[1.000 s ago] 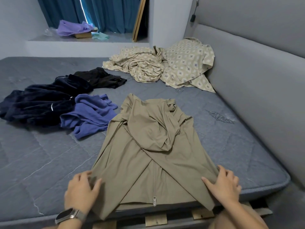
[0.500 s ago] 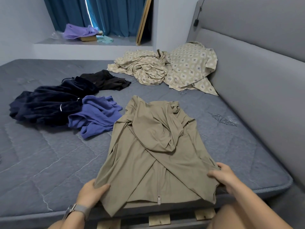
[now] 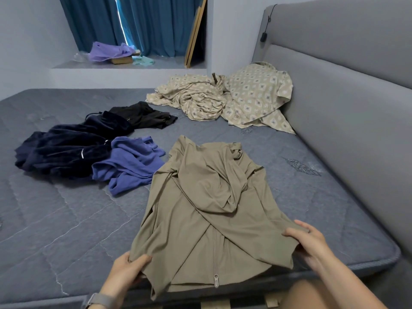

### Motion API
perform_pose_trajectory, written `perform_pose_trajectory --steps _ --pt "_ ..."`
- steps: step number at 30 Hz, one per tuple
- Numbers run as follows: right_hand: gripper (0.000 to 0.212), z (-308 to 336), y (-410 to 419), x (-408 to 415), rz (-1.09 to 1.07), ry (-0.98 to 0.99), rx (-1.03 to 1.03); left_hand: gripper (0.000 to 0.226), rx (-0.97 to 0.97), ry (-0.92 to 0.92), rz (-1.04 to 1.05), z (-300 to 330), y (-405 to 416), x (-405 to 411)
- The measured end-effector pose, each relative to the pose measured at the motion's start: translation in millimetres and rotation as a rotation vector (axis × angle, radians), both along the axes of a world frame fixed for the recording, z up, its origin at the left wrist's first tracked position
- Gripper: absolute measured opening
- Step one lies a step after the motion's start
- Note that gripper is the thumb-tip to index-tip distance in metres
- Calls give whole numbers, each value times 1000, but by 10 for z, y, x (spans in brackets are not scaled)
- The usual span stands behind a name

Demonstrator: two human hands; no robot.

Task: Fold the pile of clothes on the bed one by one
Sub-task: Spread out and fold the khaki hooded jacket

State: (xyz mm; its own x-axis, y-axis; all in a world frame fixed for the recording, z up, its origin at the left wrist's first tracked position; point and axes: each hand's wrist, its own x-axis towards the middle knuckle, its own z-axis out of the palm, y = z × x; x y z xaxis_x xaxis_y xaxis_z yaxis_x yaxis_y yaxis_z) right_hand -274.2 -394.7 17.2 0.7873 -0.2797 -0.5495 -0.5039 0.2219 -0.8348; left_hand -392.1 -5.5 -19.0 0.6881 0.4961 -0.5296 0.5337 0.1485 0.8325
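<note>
We see a dimly, evenly lit room in cool bluish tones. A thin bright slit of daylight shows between the curtains. Shadows are soft. The wide-angle lens bends the headboard and bed edges; focus is fairly sharp throughout.

My one head view looks forward and down, close above both hands, facing the bed beyond them.

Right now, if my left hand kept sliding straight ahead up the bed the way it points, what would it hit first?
Likely the blue top: the left hand, gripping the khaki jacket corner, points along bare mattress toward it. Depth is uncertain.
</note>
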Motion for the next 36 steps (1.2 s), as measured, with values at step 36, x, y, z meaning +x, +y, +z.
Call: perform_pose_trajectory --steps 36 --pt "9 641 388 1978 -27 -326 328 17 -628 -435 158 1002 145 2251"
